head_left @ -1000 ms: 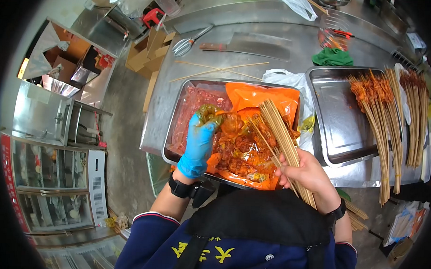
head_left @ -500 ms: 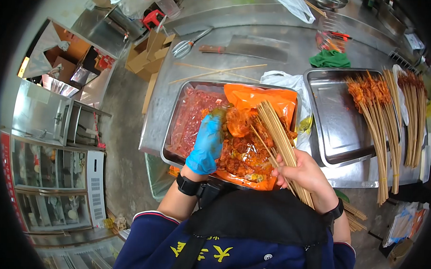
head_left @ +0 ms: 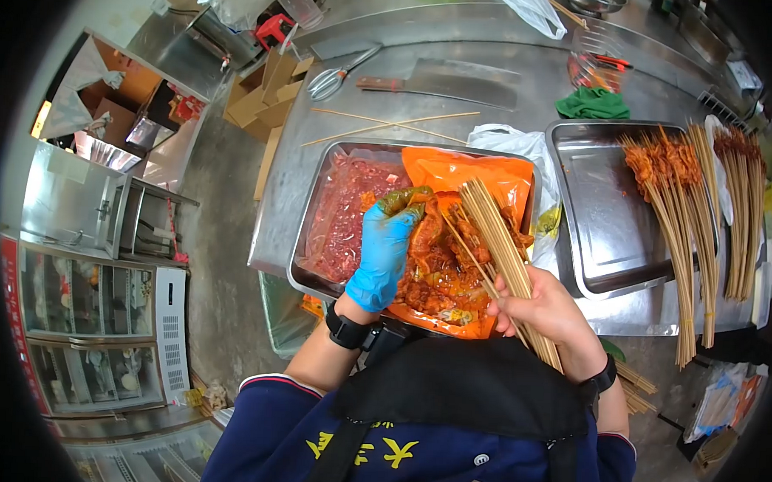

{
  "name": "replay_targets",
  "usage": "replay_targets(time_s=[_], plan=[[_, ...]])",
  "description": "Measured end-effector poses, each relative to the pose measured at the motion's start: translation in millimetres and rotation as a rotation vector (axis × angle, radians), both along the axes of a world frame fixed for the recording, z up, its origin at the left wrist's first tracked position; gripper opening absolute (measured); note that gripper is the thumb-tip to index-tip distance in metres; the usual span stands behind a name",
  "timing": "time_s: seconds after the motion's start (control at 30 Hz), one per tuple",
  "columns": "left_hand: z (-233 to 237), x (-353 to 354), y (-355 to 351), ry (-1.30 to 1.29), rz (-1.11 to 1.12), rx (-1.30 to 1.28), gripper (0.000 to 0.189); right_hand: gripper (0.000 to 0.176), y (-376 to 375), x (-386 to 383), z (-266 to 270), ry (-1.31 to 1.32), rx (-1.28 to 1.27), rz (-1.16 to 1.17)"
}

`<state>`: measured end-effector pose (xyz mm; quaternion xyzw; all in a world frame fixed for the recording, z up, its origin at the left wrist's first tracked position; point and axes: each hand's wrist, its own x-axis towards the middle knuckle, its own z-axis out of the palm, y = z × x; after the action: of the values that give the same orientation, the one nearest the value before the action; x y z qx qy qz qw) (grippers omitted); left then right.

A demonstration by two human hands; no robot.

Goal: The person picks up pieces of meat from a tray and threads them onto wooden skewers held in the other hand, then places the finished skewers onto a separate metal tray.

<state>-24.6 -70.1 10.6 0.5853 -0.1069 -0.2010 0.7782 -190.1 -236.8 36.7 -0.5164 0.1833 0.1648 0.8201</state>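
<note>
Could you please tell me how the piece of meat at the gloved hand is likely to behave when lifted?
The meat will probably be floppy, since it looks soft and droops below the fingers of the left hand. It is likely slippery too, given its wet, glossy orange-red coating.

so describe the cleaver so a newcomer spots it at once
On the steel table, find the tray holding the meat. Past its far edge lie two crossed skewers; the cleaver lies just beyond. Unlike the scissors to its left, it has a broad, flat blade and a brown handle.
</note>
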Motion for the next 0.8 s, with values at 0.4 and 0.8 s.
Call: replay_targets(time_s=[0.4, 0.8], plan=[[1.0, 0.7, 7.2, 0.099, -0.121, 0.024, 0.023, 0.023, -2.8, -0.8, -3.0, -0.009, 0.027, 0.000], [-0.8, 11.8, 13.2, -0.057, -0.093, 0.100, 0.022, 0.023, -1.4, -0.2, -3.2, -0.012, 0.027, 0.010]])
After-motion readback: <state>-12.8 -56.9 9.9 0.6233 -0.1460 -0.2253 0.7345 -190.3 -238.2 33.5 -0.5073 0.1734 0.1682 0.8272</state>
